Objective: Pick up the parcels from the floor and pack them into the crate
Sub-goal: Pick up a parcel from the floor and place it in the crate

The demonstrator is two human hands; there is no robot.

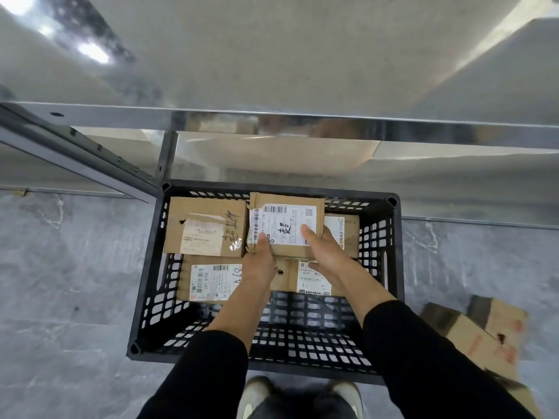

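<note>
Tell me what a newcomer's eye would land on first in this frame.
The left hand and right hand grip a labelled cardboard parcel over the far side of the black crate at centre frame, above other boxes already packed inside. Another cardboard parcel on the floor lies at the lower right, outside the crate.

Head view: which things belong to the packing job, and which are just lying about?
Job: black crate; labelled parcel held by the left hand and right hand; packed parcels in the crate; cardboard parcel on the floor, to the right.
Lying about: metal shelf frame; the person's shoes.
</note>
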